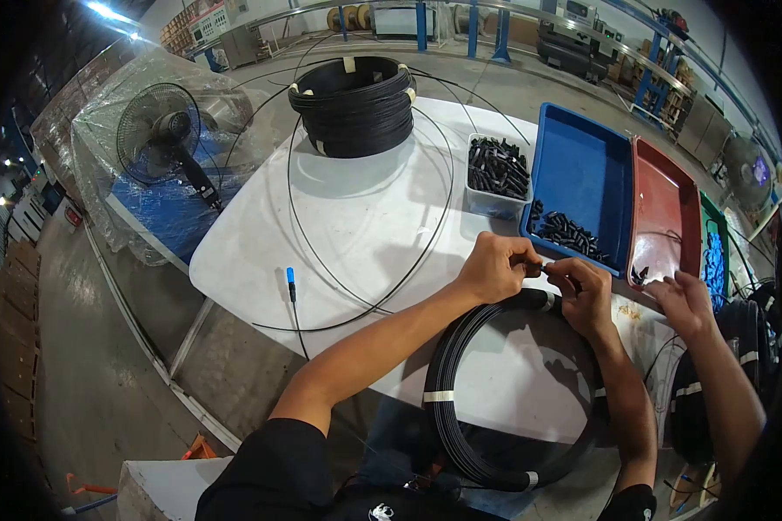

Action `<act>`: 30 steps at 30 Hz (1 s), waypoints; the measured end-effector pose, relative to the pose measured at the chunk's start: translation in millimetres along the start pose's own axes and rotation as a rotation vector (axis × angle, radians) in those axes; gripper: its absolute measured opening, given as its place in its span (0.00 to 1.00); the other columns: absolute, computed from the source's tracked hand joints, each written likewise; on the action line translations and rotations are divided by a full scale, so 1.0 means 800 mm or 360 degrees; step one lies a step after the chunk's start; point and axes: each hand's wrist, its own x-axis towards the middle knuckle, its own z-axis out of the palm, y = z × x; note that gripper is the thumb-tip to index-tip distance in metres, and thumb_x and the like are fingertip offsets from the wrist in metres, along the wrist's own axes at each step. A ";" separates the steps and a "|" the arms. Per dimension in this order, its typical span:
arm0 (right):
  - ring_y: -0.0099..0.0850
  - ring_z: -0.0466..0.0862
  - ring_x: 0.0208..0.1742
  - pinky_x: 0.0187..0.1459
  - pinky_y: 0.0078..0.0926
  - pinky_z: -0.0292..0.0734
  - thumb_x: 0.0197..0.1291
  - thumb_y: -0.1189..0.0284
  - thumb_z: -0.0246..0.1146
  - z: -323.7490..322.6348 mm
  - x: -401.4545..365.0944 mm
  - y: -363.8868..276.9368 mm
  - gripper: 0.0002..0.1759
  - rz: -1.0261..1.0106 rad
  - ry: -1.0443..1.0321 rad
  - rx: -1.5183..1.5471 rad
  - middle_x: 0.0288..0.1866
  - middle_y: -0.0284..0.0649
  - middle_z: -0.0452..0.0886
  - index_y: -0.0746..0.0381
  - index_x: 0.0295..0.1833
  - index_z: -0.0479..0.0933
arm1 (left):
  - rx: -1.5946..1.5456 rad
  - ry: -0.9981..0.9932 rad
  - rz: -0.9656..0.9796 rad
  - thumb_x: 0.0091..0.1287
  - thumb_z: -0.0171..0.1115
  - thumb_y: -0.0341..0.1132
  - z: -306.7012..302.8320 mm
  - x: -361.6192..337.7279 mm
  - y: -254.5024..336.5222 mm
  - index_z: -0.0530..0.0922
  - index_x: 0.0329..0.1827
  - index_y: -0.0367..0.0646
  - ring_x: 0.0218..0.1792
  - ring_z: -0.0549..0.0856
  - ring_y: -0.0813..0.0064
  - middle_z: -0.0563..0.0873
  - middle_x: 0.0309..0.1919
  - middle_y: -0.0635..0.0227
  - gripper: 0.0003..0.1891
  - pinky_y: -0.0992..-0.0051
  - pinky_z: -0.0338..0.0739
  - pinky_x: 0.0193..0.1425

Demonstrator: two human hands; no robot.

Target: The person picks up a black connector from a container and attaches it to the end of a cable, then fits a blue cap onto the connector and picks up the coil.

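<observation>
My left hand (498,267) and my right hand (582,293) meet above the table's front edge, fingertips pinched together. Between them shows a small dark piece (543,268), too small to make out clearly; it may be the end of a cable. Just below my hands, a coil of black cable (447,365), bound with pale tape, leans on the table edge and my lap. Beyond my right hand, a blue tray (586,156) holds a heap of short black sleeves (569,234). A clear tub (498,205) full of similar black parts (499,168) stands beside that tray.
A co-worker's hand (685,304) reaches in by a red tray (665,195). Farther right, a green bin holds blue parts (714,265). A stack of black cable coils (356,122) stands at the table's back. A loose cable with a blue-tipped connector (291,282) lies at left.
</observation>
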 end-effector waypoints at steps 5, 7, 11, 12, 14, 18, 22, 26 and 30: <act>0.38 0.89 0.34 0.35 0.28 0.84 0.52 0.92 0.62 0.003 -0.002 -0.003 0.11 -0.0168 0.0132 -0.0118 0.37 0.46 0.86 0.68 0.38 0.81 | 0.0444 0.0056 0.0372 0.56 0.61 0.13 0.004 -0.002 0.009 0.85 0.37 0.37 0.34 0.92 0.65 0.91 0.33 0.58 0.11 0.74 0.85 0.41; 0.40 0.88 0.33 0.33 0.30 0.83 0.50 0.91 0.62 -0.001 0.000 0.000 0.12 -0.0260 0.0131 -0.0216 0.37 0.46 0.85 0.66 0.39 0.82 | 0.0481 0.0121 0.0424 0.55 0.64 0.14 0.007 -0.001 0.010 0.85 0.37 0.38 0.34 0.92 0.64 0.91 0.33 0.58 0.11 0.75 0.85 0.39; 0.40 0.87 0.30 0.30 0.33 0.82 0.46 0.91 0.60 -0.005 0.001 -0.005 0.18 -0.0435 0.0052 -0.0365 0.38 0.42 0.84 0.62 0.41 0.82 | 0.0177 0.0215 0.0271 0.54 0.71 0.17 0.003 0.002 0.008 0.86 0.37 0.37 0.35 0.92 0.70 0.91 0.34 0.61 0.09 0.76 0.85 0.39; 0.41 0.87 0.31 0.30 0.33 0.82 0.46 0.91 0.60 -0.007 0.001 -0.006 0.18 -0.0439 0.0038 -0.0384 0.38 0.42 0.84 0.61 0.41 0.82 | 0.0161 0.0180 0.0236 0.54 0.72 0.17 0.001 0.002 0.005 0.86 0.36 0.37 0.35 0.92 0.71 0.91 0.34 0.61 0.08 0.76 0.85 0.39; 0.41 0.86 0.31 0.30 0.33 0.82 0.45 0.91 0.60 -0.009 0.001 -0.006 0.18 -0.0440 0.0025 -0.0409 0.38 0.42 0.83 0.61 0.41 0.82 | 0.0159 0.0117 0.0262 0.54 0.72 0.17 0.000 0.003 -0.001 0.88 0.35 0.35 0.36 0.92 0.73 0.91 0.33 0.61 0.07 0.78 0.85 0.40; 0.43 0.86 0.33 0.32 0.35 0.81 0.48 0.90 0.62 -0.005 0.001 -0.004 0.17 -0.0362 0.0056 -0.0255 0.38 0.43 0.83 0.61 0.42 0.82 | -0.0022 0.0122 0.0241 0.55 0.72 0.16 0.001 0.003 -0.010 0.88 0.37 0.34 0.36 0.91 0.75 0.91 0.35 0.61 0.08 0.77 0.85 0.43; 0.42 0.87 0.36 0.35 0.33 0.81 0.56 0.87 0.65 -0.004 -0.002 0.005 0.11 -0.0288 0.0150 -0.0093 0.40 0.45 0.84 0.63 0.43 0.82 | -0.0204 0.0153 -0.0003 0.59 0.71 0.18 0.001 0.002 -0.012 0.87 0.41 0.34 0.37 0.90 0.76 0.91 0.36 0.61 0.08 0.79 0.84 0.44; 0.41 0.88 0.37 0.35 0.31 0.83 0.55 0.89 0.62 -0.009 -0.005 0.003 0.16 -0.0194 0.0094 -0.0042 0.42 0.45 0.84 0.63 0.47 0.83 | -0.0329 0.0125 0.0004 0.61 0.73 0.23 -0.008 0.004 -0.019 0.87 0.41 0.35 0.36 0.90 0.76 0.91 0.33 0.63 0.07 0.80 0.84 0.39; 0.40 0.89 0.38 0.37 0.31 0.84 0.54 0.90 0.60 -0.005 -0.002 0.000 0.19 -0.0229 0.0090 -0.0063 0.43 0.45 0.84 0.63 0.49 0.83 | -0.0437 0.0140 -0.0039 0.63 0.72 0.24 -0.009 0.006 -0.012 0.85 0.42 0.35 0.37 0.91 0.75 0.90 0.33 0.63 0.07 0.80 0.84 0.38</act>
